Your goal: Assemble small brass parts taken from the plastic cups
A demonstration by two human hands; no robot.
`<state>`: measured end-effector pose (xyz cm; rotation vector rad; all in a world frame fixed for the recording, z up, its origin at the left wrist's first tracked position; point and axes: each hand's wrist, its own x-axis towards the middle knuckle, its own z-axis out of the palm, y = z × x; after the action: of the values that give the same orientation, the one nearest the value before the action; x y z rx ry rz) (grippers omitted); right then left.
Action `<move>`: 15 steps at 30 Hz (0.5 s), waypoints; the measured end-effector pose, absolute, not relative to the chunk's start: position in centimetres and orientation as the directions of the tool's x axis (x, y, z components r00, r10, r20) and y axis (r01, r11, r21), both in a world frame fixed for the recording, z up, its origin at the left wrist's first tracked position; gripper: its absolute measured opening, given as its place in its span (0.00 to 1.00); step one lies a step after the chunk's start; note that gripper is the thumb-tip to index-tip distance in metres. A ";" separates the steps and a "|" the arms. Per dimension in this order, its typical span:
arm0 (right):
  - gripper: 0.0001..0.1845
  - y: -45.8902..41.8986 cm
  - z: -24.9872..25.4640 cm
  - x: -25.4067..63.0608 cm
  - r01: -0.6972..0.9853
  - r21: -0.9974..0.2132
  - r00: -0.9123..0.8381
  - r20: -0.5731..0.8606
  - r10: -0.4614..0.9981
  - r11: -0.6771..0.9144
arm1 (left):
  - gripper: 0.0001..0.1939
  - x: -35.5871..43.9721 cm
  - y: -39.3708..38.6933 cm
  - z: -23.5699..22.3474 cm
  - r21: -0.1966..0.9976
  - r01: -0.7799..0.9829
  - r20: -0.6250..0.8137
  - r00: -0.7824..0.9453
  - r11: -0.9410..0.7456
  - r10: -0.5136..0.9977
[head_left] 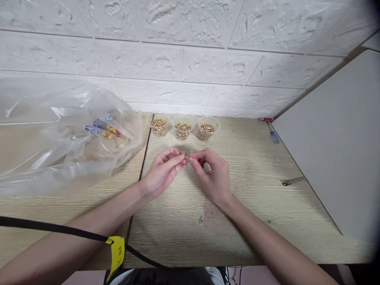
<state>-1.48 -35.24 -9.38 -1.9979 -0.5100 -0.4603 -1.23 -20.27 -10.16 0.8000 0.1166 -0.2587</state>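
The white brick-patterned wall [192, 63] fills the far side, and the pale wood-grain tabletop [252, 158] runs up to it. Over on the right leans a big white panel [335, 146]; on the left sprawls a clear plastic bag [59, 150], blue, yellow and red shapes showing on or through it. A black cable [53, 226] crosses low in front of the left forearm.

The person's left hand [163, 170] and right hand [213, 174] meet mid-table, fingertips nearly together. Beyond them, the left cup [158, 116], middle cup [184, 118] and right cup [209, 120] stand in a row, each holding many gold-coloured bits. A yellow tag [117, 255] hangs on the cable. By the panel's far corner lies a blue-handled screwdriver [274, 137], and a small screw [201, 220] sits nearer the person.

Tiniest is the gold-coloured piece [186, 157], just this side of the middle cup: both hands pinch it between thumb and fingers, one at either end.
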 end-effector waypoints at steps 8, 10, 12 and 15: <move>0.06 -35.3 -9.5 -1.5 0.550 -0.690 0.826 0.533 0.184 -0.470 | 0.12 -1.3 -20.4 -10.4 0.705 0.262 -0.201 0.965 0.659 -0.168; 0.07 -35.4 -9.6 -1.5 0.568 -0.656 0.811 0.548 0.204 -0.497 | 0.13 -1.4 -20.5 -10.4 0.735 0.226 -0.177 0.974 0.639 -0.142; 0.07 -35.5 -9.6 -1.5 0.594 -0.614 0.791 0.563 0.239 -0.519 | 0.14 -1.5 -20.5 -10.4 0.771 0.181 -0.142 0.984 0.610 -0.111; 0.07 -35.6 -9.6 -1.5 0.627 -0.564 0.763 0.582 0.281 -0.537 | 0.15 -1.8 -20.7 -10.3 0.825 0.109 -0.087 0.994 0.555 -0.066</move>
<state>-1.48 -35.57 -9.56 -2.1489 -0.6759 -0.5481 -1.84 -20.65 -10.32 0.9776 0.0475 -0.1036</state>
